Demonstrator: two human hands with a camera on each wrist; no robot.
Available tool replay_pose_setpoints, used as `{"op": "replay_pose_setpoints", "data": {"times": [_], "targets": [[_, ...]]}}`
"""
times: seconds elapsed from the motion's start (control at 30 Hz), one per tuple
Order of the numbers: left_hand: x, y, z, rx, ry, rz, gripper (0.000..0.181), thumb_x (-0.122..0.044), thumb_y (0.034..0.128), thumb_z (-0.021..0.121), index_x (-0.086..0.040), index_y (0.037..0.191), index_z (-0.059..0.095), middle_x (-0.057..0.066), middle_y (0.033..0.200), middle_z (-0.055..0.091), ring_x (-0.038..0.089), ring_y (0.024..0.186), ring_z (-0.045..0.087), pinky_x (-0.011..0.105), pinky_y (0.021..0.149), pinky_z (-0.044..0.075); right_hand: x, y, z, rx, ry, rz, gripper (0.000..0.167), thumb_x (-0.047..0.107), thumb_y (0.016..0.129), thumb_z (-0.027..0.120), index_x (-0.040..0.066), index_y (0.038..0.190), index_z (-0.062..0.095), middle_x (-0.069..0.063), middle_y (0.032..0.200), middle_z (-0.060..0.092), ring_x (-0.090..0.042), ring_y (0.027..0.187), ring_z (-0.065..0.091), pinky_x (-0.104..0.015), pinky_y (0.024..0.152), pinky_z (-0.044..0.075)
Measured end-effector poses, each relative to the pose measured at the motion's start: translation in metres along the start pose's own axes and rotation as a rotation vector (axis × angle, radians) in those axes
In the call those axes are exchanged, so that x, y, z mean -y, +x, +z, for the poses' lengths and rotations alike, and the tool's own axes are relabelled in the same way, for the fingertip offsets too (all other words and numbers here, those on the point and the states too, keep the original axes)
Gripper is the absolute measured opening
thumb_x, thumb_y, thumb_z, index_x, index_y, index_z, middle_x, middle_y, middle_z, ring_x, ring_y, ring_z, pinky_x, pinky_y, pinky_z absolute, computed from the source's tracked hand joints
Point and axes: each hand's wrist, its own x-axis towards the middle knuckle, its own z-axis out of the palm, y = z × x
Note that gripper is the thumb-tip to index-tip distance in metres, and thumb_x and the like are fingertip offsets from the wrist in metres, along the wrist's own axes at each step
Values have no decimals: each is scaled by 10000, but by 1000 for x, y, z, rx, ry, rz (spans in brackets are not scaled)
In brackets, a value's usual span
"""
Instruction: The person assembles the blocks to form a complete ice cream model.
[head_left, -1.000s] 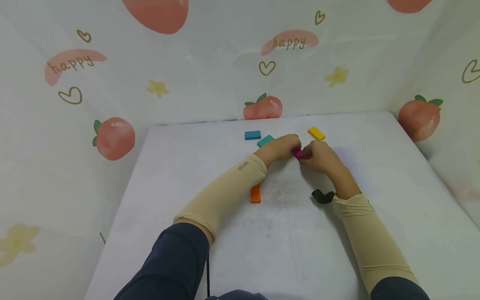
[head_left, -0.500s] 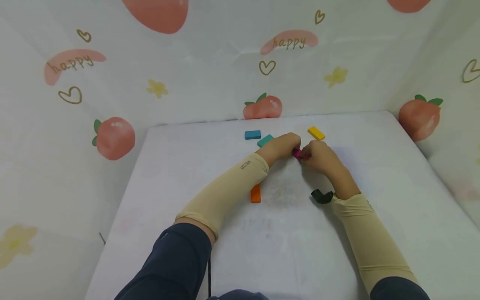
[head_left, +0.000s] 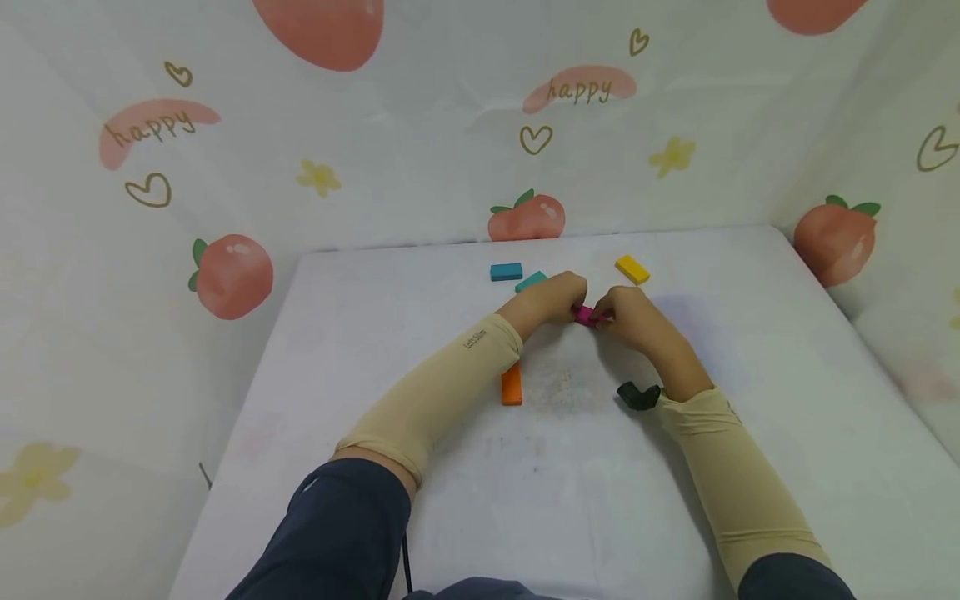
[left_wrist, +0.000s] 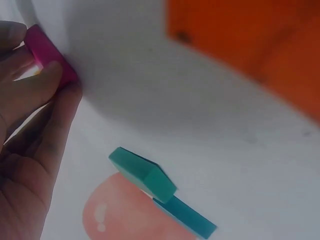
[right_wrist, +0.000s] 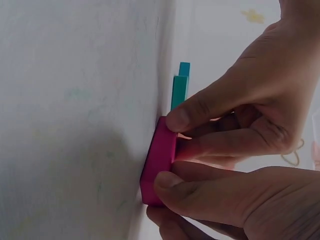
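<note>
Between the two hands is a magenta block (head_left: 586, 316), pinched at one end by the left hand (head_left: 551, 300) and at the other by the right hand (head_left: 633, 321). In the right wrist view the block (right_wrist: 159, 160) stands on its narrow side against the white surface, one hand's thumb and fingers at its upper end and the other's (right_wrist: 215, 197) at its lower end. The left wrist view shows the left hand (left_wrist: 32, 130) with its thumb on the block (left_wrist: 50, 55).
A teal block (head_left: 531, 281) and a blue block (head_left: 506, 272) lie left of the hands, a yellow block (head_left: 632, 269) behind the right hand. An orange block (head_left: 512, 386) lies beside the left sleeve. A black curved object (head_left: 639, 396) is at the right wrist.
Both hands have moved slightly left and toward the person, with the magenta block between them. More of the block shows in the head view. The other blocks have stayed put.
</note>
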Motion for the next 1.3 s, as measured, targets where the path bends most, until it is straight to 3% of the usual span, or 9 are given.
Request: {"op": "replay_pose_setpoints", "data": {"times": [0.4,0.67,0.8,0.97,1.3], "targets": [[11,-26,1,-34,-30,21,170,-12,983,692,56,1136,722,158,1087,765,237,972,670,310,919,556,10,5,8,-7,10,-89,119,-83,909,717,-34,938,821,-176,927,761,-306,878,670,-467,829,555],[20,-40,3,-43,-62,-12,209,-31,997,692,66,1181,716,162,1126,764,244,1012,694,314,961,568,19,9,15,-6,23,-86,122,-71,913,716,-23,950,822,-176,931,727,-297,863,639,-454,820,549],[27,-48,6,-47,-66,-20,175,-13,993,679,73,1131,743,128,998,739,200,896,627,255,855,538,27,14,22,19,29,-65,124,-54,923,715,-20,971,825,-169,939,714,-292,867,621,-446,828,547],[36,-60,8,-57,-100,-25,142,10,978,670,70,1040,782,63,805,561,183,771,484,239,700,389,38,21,30,55,34,-57,141,-57,934,697,-33,1006,815,-175,974,718,-310,922,634,-474,900,575],[57,-85,14,-80,-128,-46,128,-10,983,677,38,922,779,21,696,456,159,679,438,226,615,307,61,34,42,102,48,-30,149,-37,940,727,-14,1056,817,-148,993,723,-289,949,629,-433,920,591]]}}
